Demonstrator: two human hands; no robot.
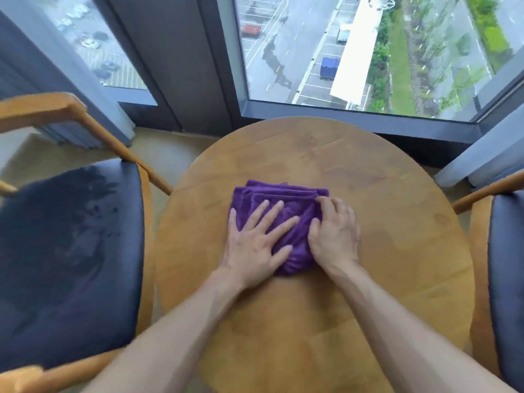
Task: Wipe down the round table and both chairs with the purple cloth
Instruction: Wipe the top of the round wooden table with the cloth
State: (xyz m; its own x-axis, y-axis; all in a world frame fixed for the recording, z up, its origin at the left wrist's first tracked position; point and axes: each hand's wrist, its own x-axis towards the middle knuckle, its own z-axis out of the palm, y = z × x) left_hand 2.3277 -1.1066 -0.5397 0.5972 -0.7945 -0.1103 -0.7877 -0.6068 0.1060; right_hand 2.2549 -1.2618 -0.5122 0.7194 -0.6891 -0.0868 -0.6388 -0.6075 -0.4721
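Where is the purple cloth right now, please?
In the head view, the purple cloth lies folded near the middle of the round table, under the left hand and right hand.

Not much to report on the person, honestly. You only get two forearms and two hands, coming in from around 6 o'clock and 5 o'clock at the bottom of the view. Both arms are bare all the way to the frame edge, so no sleeves or cuffs show. The left hand (252,245) has no ring, watch or strap on it, and the right hand (334,236) is just as plain, no gloves either. Fingernails look short and unpainted. Tendons and knuckles stand out a bit on the backs of both.
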